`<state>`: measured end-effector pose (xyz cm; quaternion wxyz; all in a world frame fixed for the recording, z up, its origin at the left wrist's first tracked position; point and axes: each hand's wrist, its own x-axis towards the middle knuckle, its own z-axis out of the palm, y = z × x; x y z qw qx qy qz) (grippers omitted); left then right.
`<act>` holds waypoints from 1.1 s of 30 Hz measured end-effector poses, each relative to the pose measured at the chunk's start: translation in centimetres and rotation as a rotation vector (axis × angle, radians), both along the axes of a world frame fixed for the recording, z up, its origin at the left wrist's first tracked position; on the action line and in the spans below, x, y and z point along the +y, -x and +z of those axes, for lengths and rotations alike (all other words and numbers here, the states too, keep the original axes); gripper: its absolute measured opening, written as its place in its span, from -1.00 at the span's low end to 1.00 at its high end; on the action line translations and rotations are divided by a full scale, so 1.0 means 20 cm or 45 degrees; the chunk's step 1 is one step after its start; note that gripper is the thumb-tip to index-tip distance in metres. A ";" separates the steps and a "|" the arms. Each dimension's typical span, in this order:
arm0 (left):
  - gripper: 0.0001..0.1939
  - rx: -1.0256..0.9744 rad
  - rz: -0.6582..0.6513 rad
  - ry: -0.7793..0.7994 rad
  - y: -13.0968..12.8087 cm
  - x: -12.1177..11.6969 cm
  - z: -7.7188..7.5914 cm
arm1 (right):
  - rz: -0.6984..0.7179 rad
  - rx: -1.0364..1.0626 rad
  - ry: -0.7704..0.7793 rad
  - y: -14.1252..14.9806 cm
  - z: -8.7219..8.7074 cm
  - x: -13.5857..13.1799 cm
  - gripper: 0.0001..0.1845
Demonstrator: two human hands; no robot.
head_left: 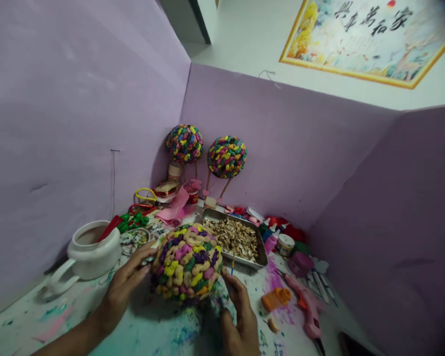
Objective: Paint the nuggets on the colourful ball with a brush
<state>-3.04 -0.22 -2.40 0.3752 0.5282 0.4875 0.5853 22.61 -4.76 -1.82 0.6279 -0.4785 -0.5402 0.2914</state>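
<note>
A ball covered in peanut shells [187,262] sits on the paint-stained table in front of me. Some shells are painted yellow, pink, purple, green or orange; others are bare tan. My left hand [128,279] holds the ball's left side, with its fingertips against the shells. On the other side, my right hand [241,311] is closed around a thin paintbrush [233,264] that points upward, close to the ball's right edge. An orange paint bottle [276,299] lies on its side to the right of that hand, with a small cap [273,325] near it.
Behind the ball stands a metal tray [261,252] of broken shells. A white pot [96,257] is at left. Two finished-looking colourful balls [185,143] on sticks stand by the purple wall. Paint bottles [270,237] and a pink glue gun [309,306] lie right.
</note>
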 end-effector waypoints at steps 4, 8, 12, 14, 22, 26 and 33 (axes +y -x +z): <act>-0.51 0.025 0.013 0.035 -0.01 -0.04 0.02 | -0.055 -0.038 0.077 0.00 0.03 -0.02 -0.42; -0.46 0.003 0.042 0.152 -0.03 -0.09 0.05 | -0.074 0.059 0.093 0.01 0.04 -0.02 -0.45; -0.47 -0.048 0.010 0.264 0.08 -0.08 -0.12 | -0.161 -0.030 0.076 0.01 0.01 -0.02 -0.50; -0.46 -0.043 -0.042 0.254 0.18 -0.04 -0.26 | -0.204 -0.107 0.068 0.00 -0.01 -0.02 -0.51; -0.33 -0.044 -0.061 0.297 0.13 -0.07 -0.17 | -0.123 -0.085 0.112 -0.02 -0.03 -0.02 -0.41; -0.35 -0.196 0.069 0.254 -0.06 -0.12 0.05 | -0.081 -0.128 0.062 -0.02 -0.03 -0.03 -0.37; -0.43 -0.056 0.008 -0.041 -0.08 -0.08 0.01 | 0.037 -0.101 0.067 -0.02 -0.02 -0.04 -0.30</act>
